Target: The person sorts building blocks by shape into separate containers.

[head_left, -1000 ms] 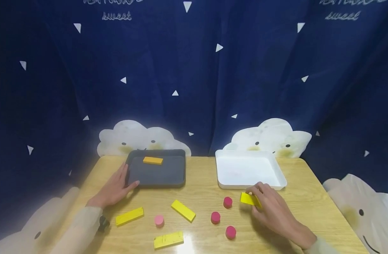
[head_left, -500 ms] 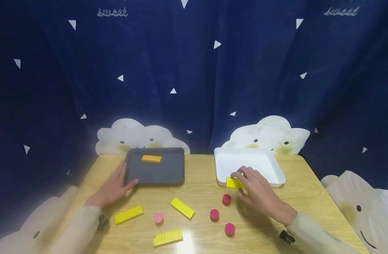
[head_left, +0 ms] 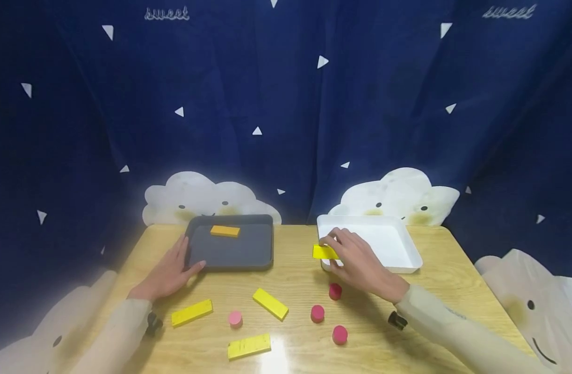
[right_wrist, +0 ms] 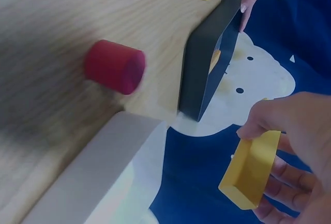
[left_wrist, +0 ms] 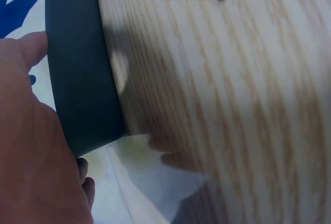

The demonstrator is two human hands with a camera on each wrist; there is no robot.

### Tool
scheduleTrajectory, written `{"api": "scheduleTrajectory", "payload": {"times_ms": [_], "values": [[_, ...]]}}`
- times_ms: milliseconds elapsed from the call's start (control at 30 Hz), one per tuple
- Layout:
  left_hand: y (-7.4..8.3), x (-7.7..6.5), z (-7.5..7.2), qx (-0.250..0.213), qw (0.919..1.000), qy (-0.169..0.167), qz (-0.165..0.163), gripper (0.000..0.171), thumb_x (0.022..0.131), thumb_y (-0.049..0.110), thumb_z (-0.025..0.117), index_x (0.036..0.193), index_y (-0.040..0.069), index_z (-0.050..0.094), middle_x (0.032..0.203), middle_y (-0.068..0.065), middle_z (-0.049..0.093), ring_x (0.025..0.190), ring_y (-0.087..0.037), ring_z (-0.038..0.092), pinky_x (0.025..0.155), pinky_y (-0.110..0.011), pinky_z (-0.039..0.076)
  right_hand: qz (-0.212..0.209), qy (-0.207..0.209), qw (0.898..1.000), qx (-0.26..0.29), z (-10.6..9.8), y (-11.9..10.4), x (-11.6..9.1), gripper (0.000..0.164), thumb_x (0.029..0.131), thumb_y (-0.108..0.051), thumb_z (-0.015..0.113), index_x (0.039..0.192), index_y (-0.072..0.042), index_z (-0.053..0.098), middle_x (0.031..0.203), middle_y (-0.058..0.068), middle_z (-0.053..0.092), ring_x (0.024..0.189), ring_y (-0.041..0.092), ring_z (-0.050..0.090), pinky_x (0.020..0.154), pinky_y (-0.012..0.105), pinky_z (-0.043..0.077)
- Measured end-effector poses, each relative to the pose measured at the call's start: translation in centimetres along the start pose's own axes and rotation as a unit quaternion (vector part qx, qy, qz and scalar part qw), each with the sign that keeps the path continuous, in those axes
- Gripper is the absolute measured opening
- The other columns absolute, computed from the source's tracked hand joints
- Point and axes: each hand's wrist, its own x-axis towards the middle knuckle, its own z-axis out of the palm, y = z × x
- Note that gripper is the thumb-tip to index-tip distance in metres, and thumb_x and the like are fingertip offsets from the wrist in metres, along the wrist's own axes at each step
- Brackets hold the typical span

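Pinched between thumb and fingers of my right hand (head_left: pixel 360 262) is a yellow rectangular block (head_left: pixel 325 252), held above the near left corner of the white tray (head_left: pixel 398 244). The right wrist view shows the same yellow block (right_wrist: pixel 251 169) with the fingertips along its far side. My left hand (head_left: pixel 166 272) rests on the near left corner of the dark grey tray (head_left: pixel 234 254), fingers along its left side and thumb at the front rim. An orange block (head_left: pixel 225 231) lies inside the grey tray, toward the back.
On the wooden table lie several yellow blocks (head_left: pixel 192 312), a pink cylinder (head_left: pixel 235 319) and several crimson cylinders (head_left: pixel 317 314), in front of the trays. A dark blue curtain (head_left: pixel 286 104) with white triangles and clouds hangs behind the table.
My right hand has carried the yellow block left and away from me, from in front of the white tray to over its left corner. The left hand stays on the grey tray.
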Motion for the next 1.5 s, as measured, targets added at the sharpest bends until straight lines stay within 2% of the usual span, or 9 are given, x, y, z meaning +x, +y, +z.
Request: {"api": "scheduleTrajectory", "payload": {"times_ms": [333, 500, 833, 1067, 1333, 1500], "values": [[-0.3, 0.1, 0.1, 0.005, 1.0, -0.006, 0.0, 0.104, 0.108, 0.063, 0.051, 0.166, -0.012, 0.009, 0.175, -0.032, 0.0, 0.16, -0.055, 0.012, 0.129, -0.068, 0.015, 0.003, -0.062, 0.998, 0.014, 1.7, -0.8, 4.5, 0.048, 0.08, -0.003, 0.087, 0.124, -0.014, 0.07, 0.109, 0.002, 0.062, 0.096, 0.021, 0.058, 0.082, 0.035, 0.056], [-0.3, 0.1, 0.0, 0.003, 1.0, -0.006, 0.002, 0.104, 0.108, 0.062, 0.051, 0.166, -0.013, 0.009, 0.175, -0.033, 0.0, 0.16, -0.055, 0.012, 0.129, -0.069, 0.015, -0.009, -0.084, 0.996, 0.021, 2.5, -1.1, 6.7, 0.048, 0.084, -0.004, 0.085, 0.129, -0.015, 0.07, 0.112, 0.0, 0.061, 0.099, 0.019, 0.055, 0.085, 0.034, 0.054], [0.0, 0.1, -0.1, 0.005, 1.0, -0.006, 0.002, 0.103, 0.108, 0.062, 0.052, 0.166, -0.013, 0.009, 0.175, -0.033, 0.001, 0.16, -0.055, 0.013, 0.128, -0.069, 0.016, -0.041, -0.066, 0.996, 0.033, 4.7, -2.4, 10.5, 0.049, 0.082, 0.0, 0.087, 0.127, -0.013, 0.072, 0.114, 0.004, 0.065, 0.1, 0.022, 0.058, 0.079, 0.032, 0.053], [0.1, 0.1, 0.0, 0.003, 0.9999, -0.007, -0.008, 0.105, 0.107, 0.064, 0.052, 0.167, -0.011, 0.008, 0.175, -0.032, 0.001, 0.16, -0.055, 0.012, 0.128, -0.069, 0.016, -0.043, -0.089, 0.994, 0.039, 6.0, -3.3, 12.5, 0.052, 0.084, 0.001, 0.085, 0.13, -0.018, 0.07, 0.115, 0.0, 0.062, 0.104, 0.019, 0.056, 0.083, 0.031, 0.051], [0.0, 0.0, 0.0, 0.003, 1.0, -0.007, -0.005, 0.105, 0.108, 0.063, 0.051, 0.167, -0.011, 0.007, 0.176, -0.032, 0.0, 0.16, -0.054, 0.011, 0.129, -0.068, 0.015, -0.053, -0.108, 0.991, 0.054, 8.0, -4.0, 14.9, 0.051, 0.087, 0.006, 0.075, 0.131, -0.017, 0.07, 0.117, 0.0, 0.061, 0.109, 0.019, 0.057, 0.089, 0.032, 0.053], [-0.3, 0.2, 0.1, 0.003, 1.0, -0.006, -0.006, 0.105, 0.107, 0.064, 0.051, 0.167, -0.011, 0.007, 0.176, -0.032, 0.001, 0.16, -0.055, 0.012, 0.129, -0.068, 0.015, -0.057, -0.121, 0.99, 0.046, 9.7, -4.1, 15.9, 0.051, 0.087, 0.006, 0.076, 0.131, -0.017, 0.071, 0.119, 0.001, 0.062, 0.111, 0.019, 0.057, 0.093, 0.033, 0.054]]}}
